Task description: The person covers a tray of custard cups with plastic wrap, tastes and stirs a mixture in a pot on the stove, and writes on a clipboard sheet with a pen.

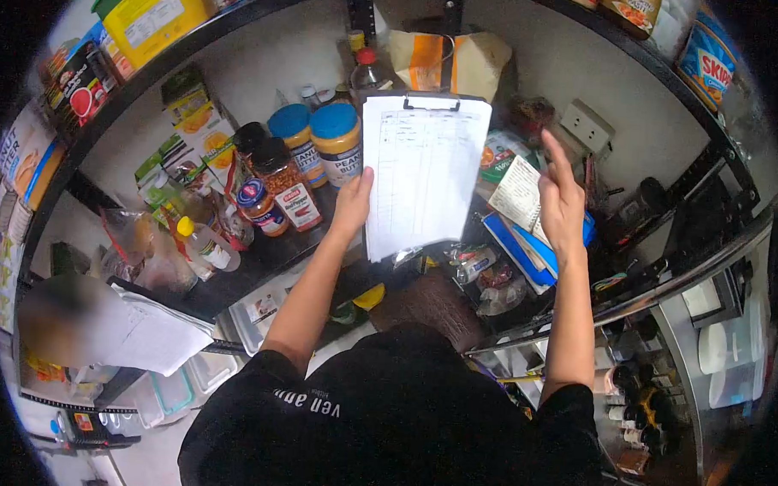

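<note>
My left hand (353,203) grips the left edge of a clipboard (428,96), thumb over the front. A white printed form (421,188) with a table grid is clipped to it, and handwriting fills the top rows. To the right of the clipboard, my right hand (562,202) is raised with the index finger stretched out, holding nothing that I can see. Behind that hand lie a small handwritten notebook (517,194) and blue folders (526,255). Two peanut butter jars (335,140) with blue lids stand just left of the clipboard.
On the shelf at left are a red pepper jar (292,192), a yellow-capped bottle (207,243) and several packets. An upper shelf carries a yellow tub (152,20) and a Skippy pack (708,64). A wall socket (587,127) is behind. Papers (159,329) lie lower left.
</note>
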{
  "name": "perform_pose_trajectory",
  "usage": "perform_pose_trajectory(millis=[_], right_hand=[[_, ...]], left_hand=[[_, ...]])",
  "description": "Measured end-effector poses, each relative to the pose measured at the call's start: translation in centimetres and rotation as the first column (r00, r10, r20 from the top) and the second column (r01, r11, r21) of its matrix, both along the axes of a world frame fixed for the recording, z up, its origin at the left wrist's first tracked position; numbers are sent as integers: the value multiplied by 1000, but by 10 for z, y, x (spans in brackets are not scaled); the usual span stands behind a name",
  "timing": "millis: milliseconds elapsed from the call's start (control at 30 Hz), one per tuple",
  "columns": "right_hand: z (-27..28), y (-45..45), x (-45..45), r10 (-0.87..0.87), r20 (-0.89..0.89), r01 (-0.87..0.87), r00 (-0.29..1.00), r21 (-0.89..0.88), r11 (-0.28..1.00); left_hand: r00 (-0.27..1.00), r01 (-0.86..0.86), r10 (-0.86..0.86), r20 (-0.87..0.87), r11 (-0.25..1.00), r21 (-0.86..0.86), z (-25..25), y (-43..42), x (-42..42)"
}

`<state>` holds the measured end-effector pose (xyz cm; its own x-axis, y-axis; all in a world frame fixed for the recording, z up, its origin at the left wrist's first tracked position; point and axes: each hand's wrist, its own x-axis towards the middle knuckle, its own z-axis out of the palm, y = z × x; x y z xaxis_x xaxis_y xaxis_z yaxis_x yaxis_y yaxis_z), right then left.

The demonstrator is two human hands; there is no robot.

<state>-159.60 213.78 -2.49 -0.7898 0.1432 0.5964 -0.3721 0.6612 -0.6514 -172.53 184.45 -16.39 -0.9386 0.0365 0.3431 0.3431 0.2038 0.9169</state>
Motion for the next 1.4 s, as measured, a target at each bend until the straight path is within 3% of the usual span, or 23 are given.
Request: perform_pose_trajectory(millis=[33, 67, 200, 267, 433, 467, 500, 567, 633, 667, 700, 767, 800, 833, 900, 933, 967, 1033, 1167, 1200, 1400], right_hand=[[-1, -3, 2, 28, -73, -28, 997, 5, 1000], [1, -6, 7, 74, -39, -75, 996, -40, 996], [1, -14, 8, 125, -26, -127, 992, -146, 981], [-6, -16, 3, 103, -44, -109, 994, -157, 981], [-24, -24, -13, 173, -57, -182, 983, -312, 933], [-22, -33, -12, 239, -69, -233, 969, -587, 775], [-15, -39, -9, 294, -100, -252, 950, -804, 539], [-12, -31, -9, 347, -131, -293, 929, -832, 471], [-19, -16, -17, 489, -383, -413, 783, -909, -51], [-21, -10, -22, 593, -537, -479, 600, -835, -270], [-25, -6, -21, 589, -532, -479, 608, -838, -262], [18, -50, -6, 217, -225, -139, 950, -926, -352], [26, -68, 2, 185, -193, -153, 964, -965, -211], [7, -56, -7, 185, -197, -157, 963, -965, -209], [-48, -22, -34, 620, -335, -518, 710, -845, 137], [-41, -29, -28, 584, -272, -449, 765, -875, 182], [-36, -31, -27, 576, -273, -451, 771, -872, 191], [-30, -32, -24, 482, -184, -280, 856, -951, 134], [-26, -29, -27, 437, -367, -367, 821, -926, -87], [-37, -21, -31, 489, -440, -434, 753, -891, -133], [-53, -19, -30, 455, -392, -375, 799, -918, -133]], left_hand=[[994, -15, 7, 111, 997, 69, 6, -4, 7], [981, 10, -30, 190, 994, 106, 16, -8, 15], [961, 16, -70, 267, 979, 201, 46, -8, 39], [907, 54, -181, 381, 945, 323, 60, -3, 54], [915, 41, -171, 365, 940, 338, 61, 6, 66], [911, 50, -176, 374, 946, 321, 63, 8, 69], [910, 50, -178, 375, 944, 325, 63, 8, 69], [867, 125, -295, 402, 909, 397, 64, 7, 71], [863, 109, -295, 411, 902, 419, 71, 13, 79], [862, 87, -287, 417, 896, 436, 74, 17, 83], [858, 95, -297, 419, 893, 440, 71, 19, 85], [864, 81, -284, 416, 893, 442, 67, 22, 85], [864, 84, -287, 414, 892, 443, 68, 25, 87], [847, 56, -294, 442, 878, 476, 72, 28, 91], [832, 32, -304, 465, 862, 506, 73, 31, 93], [842, 19, -291, 454, 858, 514, 71, 32, 93], [849, 12, -286, 444, 852, 524, 71, 35, 92], [842, 35, -322, 433, 833, 552, 74, 39, 95], [850, 22, -294, 438, 849, 528, 63, 39, 88], [841, 33, -318, 439, 839, 544, 59, 37, 85], [878, 11, -249, 409, 864, 504, 62, 38, 82]])
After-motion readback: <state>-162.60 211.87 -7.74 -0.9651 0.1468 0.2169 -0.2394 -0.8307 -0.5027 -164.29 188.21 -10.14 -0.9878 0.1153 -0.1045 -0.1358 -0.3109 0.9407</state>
